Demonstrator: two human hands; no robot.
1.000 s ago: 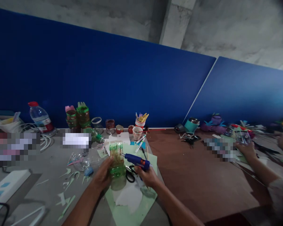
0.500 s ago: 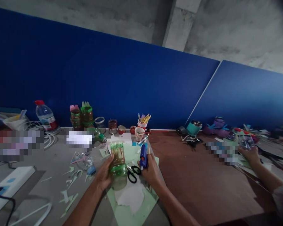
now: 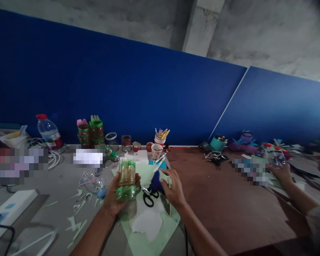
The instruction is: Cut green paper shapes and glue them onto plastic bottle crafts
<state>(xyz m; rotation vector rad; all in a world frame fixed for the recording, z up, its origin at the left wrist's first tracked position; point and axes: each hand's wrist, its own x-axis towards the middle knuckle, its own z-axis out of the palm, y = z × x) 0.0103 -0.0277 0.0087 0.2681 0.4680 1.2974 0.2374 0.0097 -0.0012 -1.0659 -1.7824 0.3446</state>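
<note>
While stacked cups (image 3: 160, 141) hold yellow items (image 3: 164, 134), the left hand (image 3: 114, 195) grips a green-banded container (image 3: 126, 178), right hand (image 3: 175, 189) wide.

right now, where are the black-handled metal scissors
In the head view, the black-handled metal scissors lie low, just left of centre, between the green-banded plastic container in the left hand and the right hand.

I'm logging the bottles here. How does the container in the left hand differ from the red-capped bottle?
The container is held in the left hand, while the red-capped bottle stands near the blue partition. The container is green and brown; the bottle is mostly clear, with a partly red label. The container shows no narrow neck or cap; the bottle tapers to its cap. Both look like plastic.
</note>
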